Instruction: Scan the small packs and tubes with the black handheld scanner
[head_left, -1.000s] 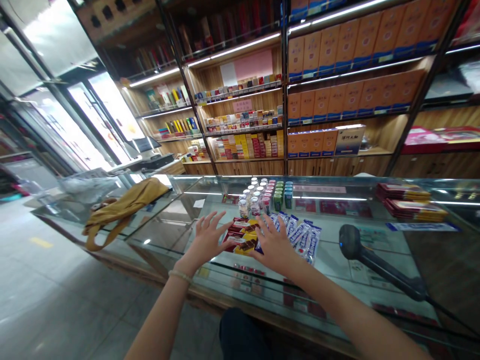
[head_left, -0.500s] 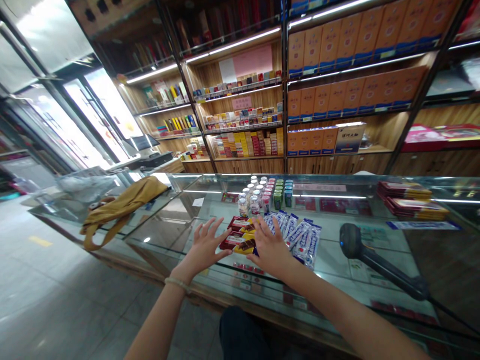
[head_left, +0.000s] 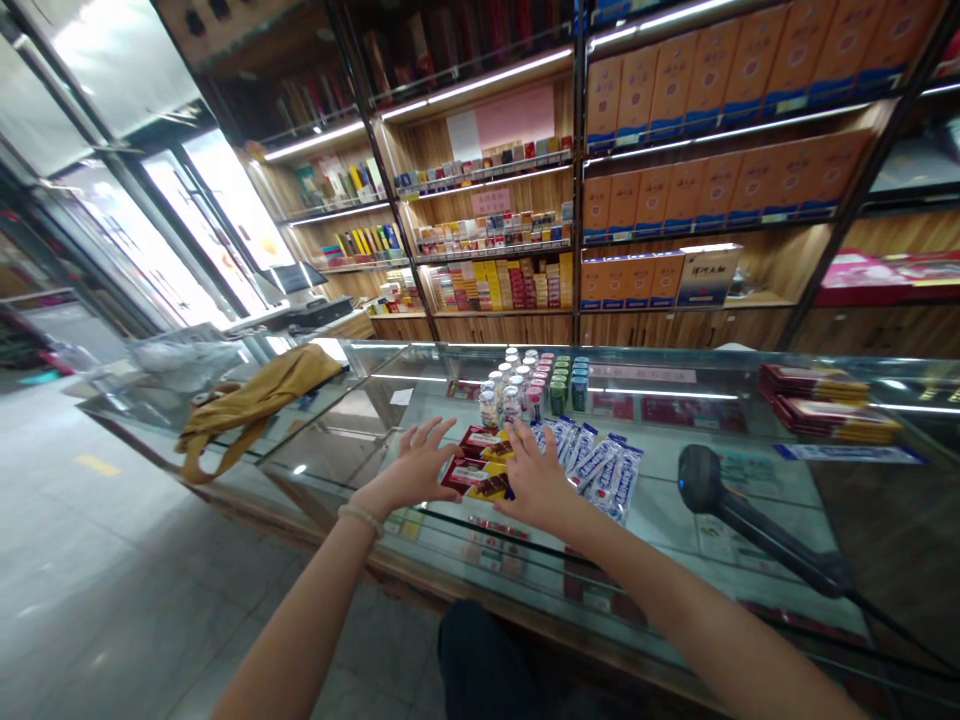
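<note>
Two red-and-yellow chocolate packs [head_left: 480, 478] lie one behind the other on the glass counter, between my hands. My left hand [head_left: 420, 462] is at their left end, fingers apart, holding nothing. At their right end my right hand [head_left: 536, 480] has its fingers spread and partly covers the packs. Whether either hand touches them I cannot tell. Right of my right hand, several blue-and-white wrapped bars [head_left: 604, 468] lie fanned out. Behind the packs stand rows of small bottles [head_left: 512, 400] with white caps, with pink, green [head_left: 559, 388] and blue containers beside them.
A black barcode scanner [head_left: 750, 520] lies on the counter at the right, its cable trailing off. More red-and-yellow packs [head_left: 817, 400] are stacked at the far right, behind a single blue-and-white bar [head_left: 847, 453]. A mustard bag [head_left: 262, 395] rests at the left. Stocked shelves line the back wall.
My left hand's fingers have come slightly closer together and it has shifted a little. The right hand stays at the packs' right end. The whole view has moved slightly; the packs look unmoved.
</note>
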